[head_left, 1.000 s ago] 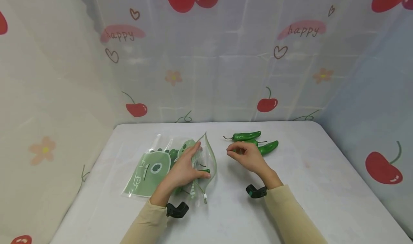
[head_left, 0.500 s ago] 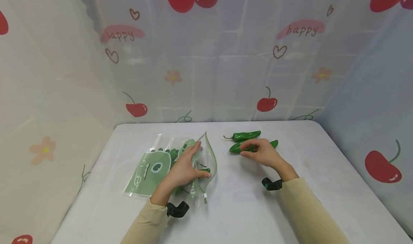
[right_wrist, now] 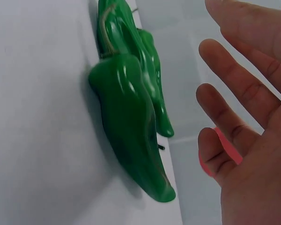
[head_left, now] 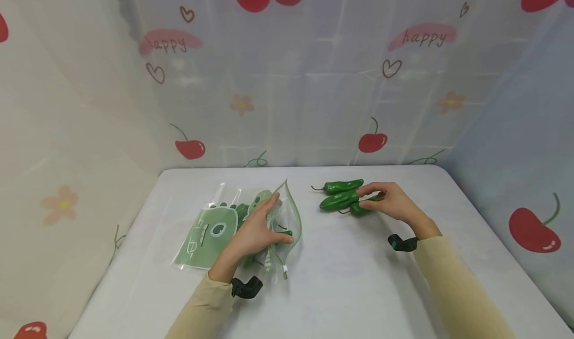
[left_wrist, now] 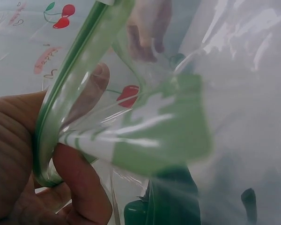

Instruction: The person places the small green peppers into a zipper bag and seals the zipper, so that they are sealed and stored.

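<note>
In the head view my left hand (head_left: 253, 232) is at the mouth of a clear zip bag (head_left: 208, 239) with a green cartoon print. Its thumb and fingers grip the bag's edge, and in the left wrist view the green zip strip (left_wrist: 65, 79) crosses that hand. Green peppers (left_wrist: 171, 197) show through the film. My right hand (head_left: 390, 199) is over the right end of a group of three green chili peppers (head_left: 339, 200). Seen from the right wrist, its fingers (right_wrist: 234, 77) are loosely extended, apart from the nearest pepper (right_wrist: 126, 112).
A white-covered table (head_left: 341, 289) holds everything. Behind it and on both sides hang pale curtains (head_left: 296, 109) printed with cherries. A zip slider (head_left: 285, 270) sits at the bag's near corner. Black wrist cameras (head_left: 246, 287) are worn on both arms.
My right hand has moved to the right over the peppers, uncovering the middle one and the stem of the right one. My left hand and the bag have stayed in place.
</note>
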Available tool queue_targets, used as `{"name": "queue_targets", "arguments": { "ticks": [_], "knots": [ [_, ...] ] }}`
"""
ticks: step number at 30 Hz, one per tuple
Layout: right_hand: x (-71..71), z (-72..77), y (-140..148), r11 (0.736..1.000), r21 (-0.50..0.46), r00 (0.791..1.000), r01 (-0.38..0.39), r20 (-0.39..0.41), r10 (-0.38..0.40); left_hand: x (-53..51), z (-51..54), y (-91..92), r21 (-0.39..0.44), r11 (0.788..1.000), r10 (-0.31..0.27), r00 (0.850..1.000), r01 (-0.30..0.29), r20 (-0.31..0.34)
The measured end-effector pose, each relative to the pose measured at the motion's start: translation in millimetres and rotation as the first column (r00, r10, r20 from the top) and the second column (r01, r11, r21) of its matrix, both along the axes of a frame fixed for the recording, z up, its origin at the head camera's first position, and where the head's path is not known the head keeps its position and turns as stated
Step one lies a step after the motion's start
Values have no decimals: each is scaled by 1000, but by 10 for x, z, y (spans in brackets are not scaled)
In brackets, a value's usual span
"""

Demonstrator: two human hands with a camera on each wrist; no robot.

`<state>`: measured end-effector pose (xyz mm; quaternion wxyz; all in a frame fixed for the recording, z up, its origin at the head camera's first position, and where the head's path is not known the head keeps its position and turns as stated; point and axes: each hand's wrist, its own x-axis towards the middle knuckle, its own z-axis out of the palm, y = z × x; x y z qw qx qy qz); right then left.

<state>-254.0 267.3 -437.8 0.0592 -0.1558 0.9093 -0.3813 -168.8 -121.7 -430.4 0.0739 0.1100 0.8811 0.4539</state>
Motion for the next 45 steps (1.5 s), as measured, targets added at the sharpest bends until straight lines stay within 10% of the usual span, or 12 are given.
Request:
{"name": "queue_targets", "arguments": {
  "ticks": [25,45],
  "knots": [
    [-342,-221,467,997,-25,978,75,195,-68,-9,-23,1,7,1000,-6,1000,6,-10],
    [-345,-382,517,997,24,966,74,248,-78,-10,-8,11,6,1000,-9,1000,9,-7]
  ]
}}
